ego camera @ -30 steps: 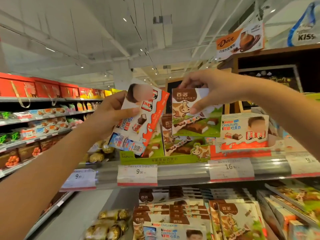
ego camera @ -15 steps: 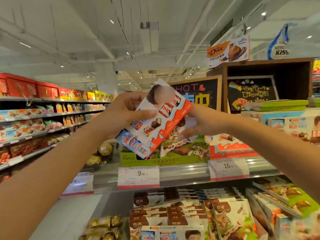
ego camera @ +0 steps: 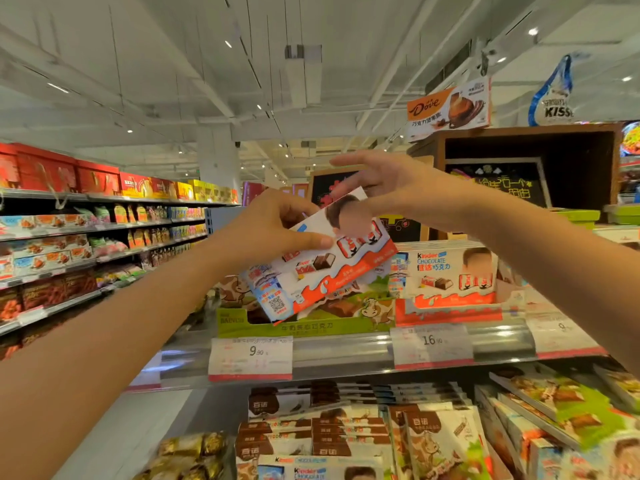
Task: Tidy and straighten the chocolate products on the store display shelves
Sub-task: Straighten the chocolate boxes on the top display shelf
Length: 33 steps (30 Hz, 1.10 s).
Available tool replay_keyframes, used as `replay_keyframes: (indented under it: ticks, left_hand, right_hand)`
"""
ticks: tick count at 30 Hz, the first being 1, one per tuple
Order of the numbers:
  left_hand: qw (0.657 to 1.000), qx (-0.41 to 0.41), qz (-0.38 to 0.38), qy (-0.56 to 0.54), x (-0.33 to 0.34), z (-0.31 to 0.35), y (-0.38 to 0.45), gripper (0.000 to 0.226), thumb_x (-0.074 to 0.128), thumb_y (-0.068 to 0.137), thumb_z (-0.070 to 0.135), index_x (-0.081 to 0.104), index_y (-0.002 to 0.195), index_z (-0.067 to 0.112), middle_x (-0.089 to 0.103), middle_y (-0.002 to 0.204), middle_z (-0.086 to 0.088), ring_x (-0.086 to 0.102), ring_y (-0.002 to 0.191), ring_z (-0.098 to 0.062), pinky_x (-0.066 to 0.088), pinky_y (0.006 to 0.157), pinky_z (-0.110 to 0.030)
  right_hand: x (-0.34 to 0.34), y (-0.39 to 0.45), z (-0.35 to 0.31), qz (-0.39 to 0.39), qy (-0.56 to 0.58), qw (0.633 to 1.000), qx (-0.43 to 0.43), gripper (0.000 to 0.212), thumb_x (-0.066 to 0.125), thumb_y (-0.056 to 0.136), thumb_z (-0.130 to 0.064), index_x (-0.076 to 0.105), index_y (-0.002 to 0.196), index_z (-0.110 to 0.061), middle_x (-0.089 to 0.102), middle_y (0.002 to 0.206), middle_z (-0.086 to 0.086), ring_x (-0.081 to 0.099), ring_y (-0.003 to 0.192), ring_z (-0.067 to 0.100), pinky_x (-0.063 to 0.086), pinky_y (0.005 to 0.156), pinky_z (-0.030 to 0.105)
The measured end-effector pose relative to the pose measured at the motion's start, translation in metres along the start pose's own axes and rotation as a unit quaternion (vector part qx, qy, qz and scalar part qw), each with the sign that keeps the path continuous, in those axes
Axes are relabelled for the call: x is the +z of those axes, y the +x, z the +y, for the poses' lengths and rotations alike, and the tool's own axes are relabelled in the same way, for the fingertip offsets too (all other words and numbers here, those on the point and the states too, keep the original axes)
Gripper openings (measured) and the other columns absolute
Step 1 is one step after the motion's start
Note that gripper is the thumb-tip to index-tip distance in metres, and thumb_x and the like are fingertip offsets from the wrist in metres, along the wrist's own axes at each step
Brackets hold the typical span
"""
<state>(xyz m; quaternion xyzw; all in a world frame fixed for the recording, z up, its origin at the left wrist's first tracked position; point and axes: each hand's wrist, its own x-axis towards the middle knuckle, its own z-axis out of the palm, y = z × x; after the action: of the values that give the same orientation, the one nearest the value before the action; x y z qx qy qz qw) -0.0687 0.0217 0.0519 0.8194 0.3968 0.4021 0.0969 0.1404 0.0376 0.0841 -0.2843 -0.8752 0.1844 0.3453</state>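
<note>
My left hand [ego camera: 277,230] grips a white and orange Kinder chocolate box [ego camera: 322,271] by its upper left corner, tilted above the top shelf. My right hand [ego camera: 391,188] hovers at the box's upper right corner with fingers spread and straight, holding nothing. Under the held box a green display tray [ego camera: 298,327] holds brown and green cow-print chocolate boxes [ego camera: 356,306]. To its right a stack of Kinder boxes [ego camera: 450,271] stands facing out in an orange tray.
Price tags [ego camera: 251,356] hang on the metal shelf rail [ego camera: 346,355]. The lower shelf holds more cow-print boxes [ego camera: 436,441], Kinder boxes and gold-wrapped chocolates [ego camera: 187,452]. Aisle shelves run along the left. A chalkboard sign and wooden case stand behind.
My right hand has let go of the cow-print box, now down in the green tray, and has risen with fingers spread. My left hand has carried the Kinder box to the right.
</note>
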Motion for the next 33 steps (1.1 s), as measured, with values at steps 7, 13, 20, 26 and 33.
replay_keyframes:
  ticks: [7, 13, 20, 26, 33]
  left_hand:
    - [0.997, -0.074, 0.02, 0.017, 0.001, 0.008, 0.008, 0.045, 0.057, 0.073, 0.052, 0.073, 0.083, 0.011, 0.073, 0.084, -0.009, 0.069, 0.079, -0.025, 0.054, 0.074, -0.035]
    - [0.992, -0.075, 0.027, 0.097, 0.006, 0.013, 0.017, 0.011, 0.06, 0.089, 0.021, 0.069, 0.088, 0.014, 0.062, 0.076, -0.008, 0.054, 0.063, -0.009, 0.042, 0.054, -0.014]
    - [0.971, -0.033, -0.068, 0.227, 0.039, 0.02, 0.028, 0.044, 0.082, 0.065, 0.032, 0.057, 0.101, 0.032, 0.048, 0.103, 0.018, 0.047, 0.092, 0.005, 0.038, 0.071, -0.01]
    - [0.984, -0.006, -0.08, 0.16, 0.037, 0.013, 0.029, 0.029, 0.077, 0.071, 0.024, 0.051, 0.081, 0.027, 0.061, 0.108, 0.007, 0.057, 0.105, -0.008, 0.053, 0.084, -0.028]
    - [0.989, 0.019, -0.026, 0.141, 0.036, 0.006, 0.026, 0.029, 0.065, 0.075, 0.036, 0.05, 0.081, 0.012, 0.066, 0.093, 0.003, 0.062, 0.09, 0.006, 0.055, 0.072, -0.019]
  right_hand:
    - [-0.004, -0.01, 0.006, -0.005, -0.086, 0.996, -0.013, 0.027, 0.066, 0.083, -0.009, 0.066, 0.106, -0.023, 0.066, 0.1, -0.013, 0.065, 0.092, 0.004, 0.052, 0.08, 0.019]
    - [-0.063, -0.046, 0.032, 0.071, 0.008, 0.995, 0.068, 0.025, 0.061, 0.083, 0.001, 0.069, 0.092, -0.02, 0.069, 0.092, -0.006, 0.07, 0.087, 0.016, 0.056, 0.074, 0.03]
    - [-0.103, -0.08, 0.055, 0.103, -0.021, 0.987, 0.119, 0.021, 0.059, 0.082, 0.004, 0.066, 0.1, -0.004, 0.07, 0.089, 0.001, 0.067, 0.09, 0.02, 0.053, 0.082, 0.037]
    - [-0.098, -0.088, 0.071, 0.102, -0.053, 0.987, 0.114, 0.018, 0.06, 0.084, -0.003, 0.066, 0.092, -0.018, 0.065, 0.096, -0.007, 0.063, 0.089, 0.011, 0.048, 0.066, 0.022]
    - [-0.068, -0.083, 0.099, 0.139, -0.033, 0.985, 0.098, 0.014, 0.059, 0.087, -0.006, 0.06, 0.094, -0.019, 0.063, 0.1, -0.003, 0.06, 0.094, 0.011, 0.051, 0.076, 0.029]
